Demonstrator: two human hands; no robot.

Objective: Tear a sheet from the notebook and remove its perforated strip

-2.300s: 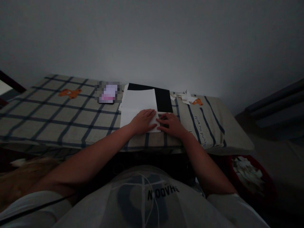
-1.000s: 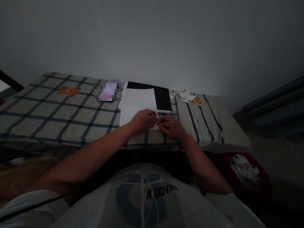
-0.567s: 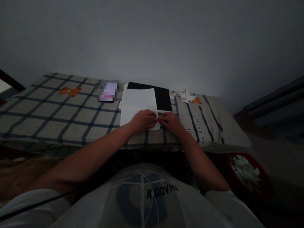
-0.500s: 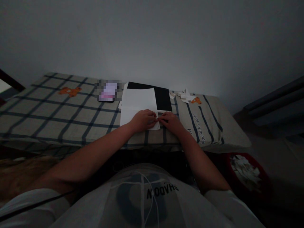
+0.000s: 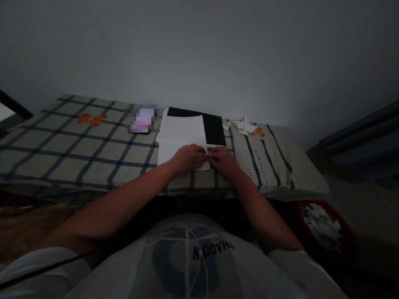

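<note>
A creased white sheet of paper (image 5: pixel 182 129) lies partly over a flat black rectangular board or folder (image 5: pixel 214 129) on the cloth-covered table. My left hand (image 5: pixel 190 158) rests on the sheet's near part, its thumb and fingers pinched together at the right edge. Fingertips almost touching it, my right hand (image 5: pixel 224 161) pinches the same edge from the other side. A narrow strip along that edge looks folded or partly separated; I cannot tell which. The paper between the fingertips is mostly hidden.
A phone (image 5: pixel 142 120), blurred by pixels, lies left of the paper. Torn paper scraps (image 5: pixel 245 126) are at the back right of the checked tablecloth (image 5: pixel 124 145). On the floor to the right stands a red basin (image 5: pixel 346 226) full of crumpled paper. A wall rises behind.
Almost nothing differs. Both hands stay at the paper's right edge, with only a very slight shift of the fingers.
</note>
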